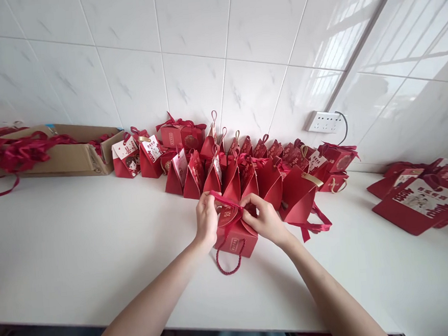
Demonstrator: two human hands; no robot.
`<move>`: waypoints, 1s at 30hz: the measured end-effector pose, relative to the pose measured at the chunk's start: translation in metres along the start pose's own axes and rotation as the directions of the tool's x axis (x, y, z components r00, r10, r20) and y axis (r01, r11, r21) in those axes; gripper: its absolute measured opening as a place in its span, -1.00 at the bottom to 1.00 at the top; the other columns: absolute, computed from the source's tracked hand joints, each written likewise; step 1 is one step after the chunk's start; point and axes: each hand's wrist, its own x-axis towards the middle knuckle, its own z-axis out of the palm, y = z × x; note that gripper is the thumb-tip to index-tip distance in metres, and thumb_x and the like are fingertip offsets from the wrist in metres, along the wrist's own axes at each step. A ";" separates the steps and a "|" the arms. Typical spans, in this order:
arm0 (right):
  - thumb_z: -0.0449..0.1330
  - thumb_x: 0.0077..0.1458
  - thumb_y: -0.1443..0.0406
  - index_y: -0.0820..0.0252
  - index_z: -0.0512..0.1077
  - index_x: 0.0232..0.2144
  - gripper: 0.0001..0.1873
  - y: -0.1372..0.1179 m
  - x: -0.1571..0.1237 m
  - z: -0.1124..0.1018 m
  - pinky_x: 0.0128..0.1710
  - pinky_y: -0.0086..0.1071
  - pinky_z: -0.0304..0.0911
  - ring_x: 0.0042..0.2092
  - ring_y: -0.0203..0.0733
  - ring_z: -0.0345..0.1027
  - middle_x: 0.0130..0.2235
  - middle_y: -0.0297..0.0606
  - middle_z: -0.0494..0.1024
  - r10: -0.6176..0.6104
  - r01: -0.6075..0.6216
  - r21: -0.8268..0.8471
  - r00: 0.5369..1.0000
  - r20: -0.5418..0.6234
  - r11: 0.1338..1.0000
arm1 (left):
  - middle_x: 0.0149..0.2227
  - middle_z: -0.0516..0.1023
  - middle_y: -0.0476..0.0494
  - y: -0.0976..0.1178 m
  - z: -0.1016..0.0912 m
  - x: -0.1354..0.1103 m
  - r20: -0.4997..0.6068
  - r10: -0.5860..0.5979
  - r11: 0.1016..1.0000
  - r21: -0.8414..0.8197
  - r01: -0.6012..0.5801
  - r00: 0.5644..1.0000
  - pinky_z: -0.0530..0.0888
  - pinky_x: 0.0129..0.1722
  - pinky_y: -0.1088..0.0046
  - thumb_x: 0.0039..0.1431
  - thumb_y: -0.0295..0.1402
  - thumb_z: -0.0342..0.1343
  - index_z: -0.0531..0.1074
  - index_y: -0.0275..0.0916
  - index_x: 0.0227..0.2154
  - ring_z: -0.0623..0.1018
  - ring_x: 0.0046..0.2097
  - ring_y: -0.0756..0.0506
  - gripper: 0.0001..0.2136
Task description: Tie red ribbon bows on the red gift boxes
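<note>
A small red gift box (234, 234) stands on the white table (80, 249) right in front of me, with a red cord handle (227, 262) hanging toward me. My left hand (205, 219) pinches the red ribbon (224, 199) at the box's top left. My right hand (265, 217) grips the ribbon and the box's top on the right side. Both hands have their fingers closed on the ribbon.
Several finished red gift boxes (247, 171) stand in rows behind it, against the white tiled wall. A cardboard box (69, 153) with red ribbons lies at the far left. Flat red box blanks (421, 200) are stacked at the right. A wall socket (324, 121) sits above them.
</note>
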 end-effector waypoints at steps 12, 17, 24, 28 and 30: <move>0.01 -0.05 0.37 0.13 0.26 -0.43 -0.92 0.004 0.000 0.002 -0.34 -0.38 0.25 -0.35 -0.26 0.30 -0.33 -0.29 0.43 -0.044 0.044 0.025 0.999 0.027 0.999 | -0.69 0.04 0.12 0.007 -0.001 0.006 -0.065 -0.118 0.983 -0.146 0.108 0.991 0.14 -0.67 0.58 0.03 -0.32 -0.05 -0.03 -0.18 -0.69 0.10 -0.67 0.10 -0.70; 0.03 -0.05 0.39 0.13 0.27 -0.42 -0.91 0.004 -0.001 0.001 -0.32 -0.36 0.24 -0.34 -0.24 0.30 -0.33 -0.28 0.44 -0.061 0.061 0.012 0.997 0.044 0.998 | -0.71 0.14 0.09 0.010 -0.007 0.005 0.011 -0.033 0.994 -0.106 0.034 0.999 0.15 -0.64 0.59 0.03 -0.34 0.04 0.11 -0.21 -0.72 0.16 -0.64 0.08 -0.70; 0.02 -0.02 0.40 0.12 0.26 -0.42 -0.92 0.006 -0.004 -0.006 -0.30 -0.35 0.24 -0.31 -0.22 0.31 -0.32 -0.28 0.44 -0.059 0.063 -0.028 0.992 0.110 0.998 | -0.75 0.13 0.09 0.014 -0.026 0.033 -0.140 -0.041 0.981 -0.196 0.013 0.989 0.29 -0.57 0.56 0.21 -0.18 -0.10 0.14 -0.19 -0.69 0.22 -0.65 0.05 -0.62; 0.02 -0.01 0.40 0.12 0.26 -0.42 -0.92 0.006 -0.006 -0.005 -0.31 -0.36 0.25 -0.32 -0.23 0.32 -0.32 -0.29 0.44 -0.051 0.053 -0.017 0.992 0.111 0.998 | -0.67 0.16 0.14 0.015 -0.040 0.056 -0.244 -0.198 0.946 -0.302 0.119 0.949 0.32 -0.55 0.56 0.29 -0.12 -0.13 0.23 -0.24 -0.56 0.21 -0.65 0.10 -0.63; 0.03 0.01 0.39 0.12 0.28 -0.41 -0.93 0.007 -0.006 -0.004 -0.31 -0.37 0.25 -0.32 -0.24 0.32 -0.32 -0.30 0.45 -0.056 0.057 -0.006 0.994 0.099 0.998 | -0.56 0.30 0.08 0.013 -0.042 0.060 -0.232 -0.271 0.924 -0.334 0.185 0.934 0.35 -0.54 0.54 0.28 -0.14 -0.07 0.33 -0.30 -0.42 0.29 -0.59 0.10 -0.68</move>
